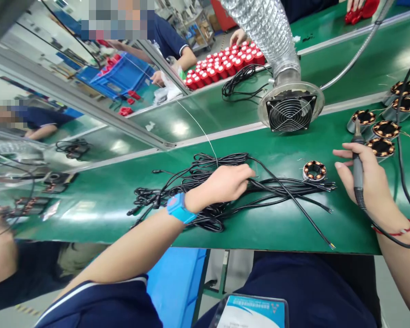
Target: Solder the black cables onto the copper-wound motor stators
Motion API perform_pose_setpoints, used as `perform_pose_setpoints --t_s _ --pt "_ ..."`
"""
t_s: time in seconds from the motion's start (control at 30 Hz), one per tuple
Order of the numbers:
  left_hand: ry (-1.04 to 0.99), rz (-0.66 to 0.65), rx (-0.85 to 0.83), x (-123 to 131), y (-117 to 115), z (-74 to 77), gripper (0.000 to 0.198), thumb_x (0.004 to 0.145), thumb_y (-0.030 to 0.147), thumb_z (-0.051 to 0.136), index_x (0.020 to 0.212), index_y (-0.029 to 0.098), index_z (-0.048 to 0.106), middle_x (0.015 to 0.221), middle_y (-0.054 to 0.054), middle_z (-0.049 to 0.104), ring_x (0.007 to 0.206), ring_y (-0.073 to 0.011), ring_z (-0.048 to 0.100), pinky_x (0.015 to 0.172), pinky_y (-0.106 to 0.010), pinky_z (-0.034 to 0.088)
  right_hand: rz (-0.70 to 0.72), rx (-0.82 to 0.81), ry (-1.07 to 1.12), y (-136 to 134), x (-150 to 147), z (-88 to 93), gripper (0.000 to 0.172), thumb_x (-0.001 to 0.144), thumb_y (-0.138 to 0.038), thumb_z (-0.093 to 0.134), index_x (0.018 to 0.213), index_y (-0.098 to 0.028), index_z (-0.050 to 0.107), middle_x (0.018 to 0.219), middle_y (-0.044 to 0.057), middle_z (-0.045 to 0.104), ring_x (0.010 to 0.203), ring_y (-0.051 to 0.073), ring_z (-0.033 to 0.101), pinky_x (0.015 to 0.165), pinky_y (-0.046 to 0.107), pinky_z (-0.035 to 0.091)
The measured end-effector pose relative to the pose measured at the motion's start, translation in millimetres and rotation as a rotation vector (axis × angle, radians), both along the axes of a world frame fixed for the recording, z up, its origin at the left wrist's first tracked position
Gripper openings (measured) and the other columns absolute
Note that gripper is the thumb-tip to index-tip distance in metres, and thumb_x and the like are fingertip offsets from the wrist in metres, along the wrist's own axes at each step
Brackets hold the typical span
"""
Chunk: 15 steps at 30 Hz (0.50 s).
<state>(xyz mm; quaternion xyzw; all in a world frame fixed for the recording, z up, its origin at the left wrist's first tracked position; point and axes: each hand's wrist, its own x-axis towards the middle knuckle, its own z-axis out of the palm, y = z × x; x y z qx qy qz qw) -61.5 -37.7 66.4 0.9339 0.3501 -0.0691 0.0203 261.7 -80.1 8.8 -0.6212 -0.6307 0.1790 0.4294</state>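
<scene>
My left hand (227,182), with a blue wrist strap (179,208), reaches into a tangled bundle of black cables (205,191) on the green bench (99,205); its fingers are closed on the cables near the middle. My right hand (364,175) grips a soldering iron (357,159) upright, tip up, its black cord trailing past my wrist. A single copper-wound stator (314,170) lies on the mat between the two hands, right beside the cable ends.
Several more stators (382,130) stand at the right. A fume fan (289,113) on a silver duct sits behind the cables. Red parts (225,66) lie on the far belt, where other people work. A blue crate (121,75) stands at back left.
</scene>
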Motion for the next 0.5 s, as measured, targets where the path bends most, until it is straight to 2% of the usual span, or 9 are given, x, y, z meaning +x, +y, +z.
perform_pose_setpoints --t_s 0.1,0.2,0.27,0.33,0.43,0.5 --pt "0.172 -0.151 0.043 28 -2 -10.8 0.032 0.082 0.009 0.043 0.11 0.015 0.057 0.086 -0.007 0.064 0.074 -0.0188 0.062 0.056 -0.029 0.041 0.006 0.025 0.004 1 0 -1.4 0.042 0.083 -0.032 0.058 0.123 -0.023 0.05 0.111 0.007 0.069 0.08 0.018 0.066 0.083 0.041 0.054" --pt "0.193 -0.185 0.069 48 -3 -17.7 0.034 0.082 0.007 0.041 0.11 0.013 0.058 0.092 -0.01 0.063 0.073 -0.0196 0.062 0.054 -0.031 0.04 0.007 0.033 -0.004 2 1 -2.3 0.041 0.084 -0.031 0.057 0.123 -0.023 0.05 0.109 0.007 0.069 0.083 0.019 0.066 0.086 0.042 0.053" --pt "0.159 -0.172 -0.021 53 -5 -17.4 0.042 0.079 0.005 0.044 0.117 0.014 0.057 0.096 -0.009 0.064 0.076 -0.0187 0.062 0.057 -0.029 0.04 0.009 0.035 0.002 3 1 -1.8 0.04 0.084 -0.029 0.056 0.123 -0.022 0.05 0.109 0.007 0.069 0.089 0.021 0.067 0.089 0.043 0.052" --pt "0.113 -0.187 -0.187 52 -7 -13.9 0.048 0.073 0.004 0.046 0.118 0.017 0.058 0.095 -0.005 0.065 0.077 -0.0168 0.062 0.06 -0.027 0.04 0.014 0.04 0.018 3 1 -0.9 0.039 0.084 -0.028 0.056 0.122 -0.022 0.05 0.11 0.007 0.069 0.095 0.022 0.067 0.09 0.043 0.053" --pt "0.032 -0.195 -0.394 47 -12 -5.8 0.038 0.071 0.004 0.046 0.102 0.019 0.063 0.091 -0.003 0.065 0.074 -0.0137 0.058 0.062 -0.024 0.038 0.027 0.051 0.032 2 1 0.4 0.039 0.084 -0.027 0.057 0.122 -0.025 0.049 0.111 0.007 0.068 0.097 0.023 0.067 0.09 0.044 0.053" --pt "-0.053 -0.126 -0.464 44 -12 0.3 0.029 0.072 0.005 0.045 0.093 0.018 0.061 0.085 -0.002 0.062 0.071 -0.0121 0.054 0.062 -0.023 0.037 0.04 0.055 0.032 2 1 0.7 0.039 0.084 -0.027 0.057 0.122 -0.027 0.049 0.111 0.007 0.068 0.097 0.024 0.067 0.09 0.045 0.054"
